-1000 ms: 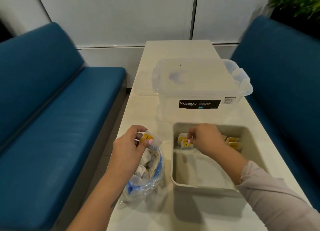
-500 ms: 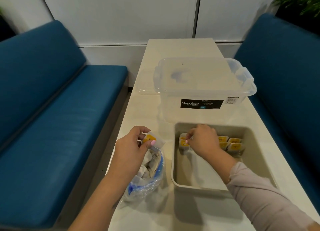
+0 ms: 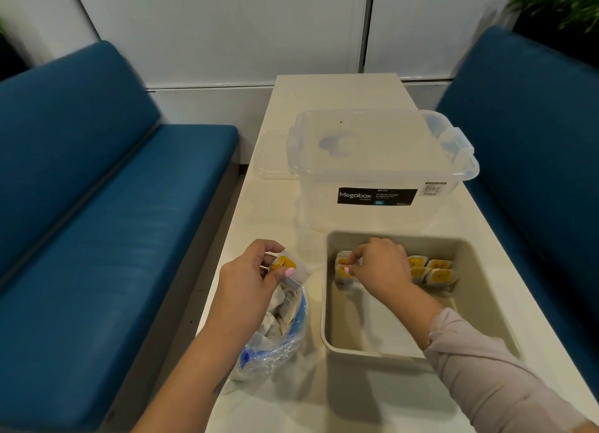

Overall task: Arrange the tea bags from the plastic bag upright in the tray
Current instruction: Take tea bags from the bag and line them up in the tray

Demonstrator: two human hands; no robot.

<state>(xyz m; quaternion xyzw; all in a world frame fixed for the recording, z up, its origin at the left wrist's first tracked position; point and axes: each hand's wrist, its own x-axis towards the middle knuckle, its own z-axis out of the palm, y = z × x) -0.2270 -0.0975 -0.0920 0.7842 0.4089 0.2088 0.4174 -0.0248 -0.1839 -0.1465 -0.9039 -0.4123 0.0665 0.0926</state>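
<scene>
Mauve sleeve [image 3: 496, 377] (pink nail polish)

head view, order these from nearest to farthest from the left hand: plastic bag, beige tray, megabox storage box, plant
From the left hand:
1. plastic bag, directly under the hand at the table's left edge.
2. beige tray, just to its right.
3. Megabox storage box, behind the tray, mid-table.
4. plant, far top right corner.

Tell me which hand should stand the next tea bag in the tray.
Probably the left hand: it already pinches a tea bag above the plastic bag, just beside the tray. The right hand is busy, its grip on a bag in the tray's far row.
</scene>
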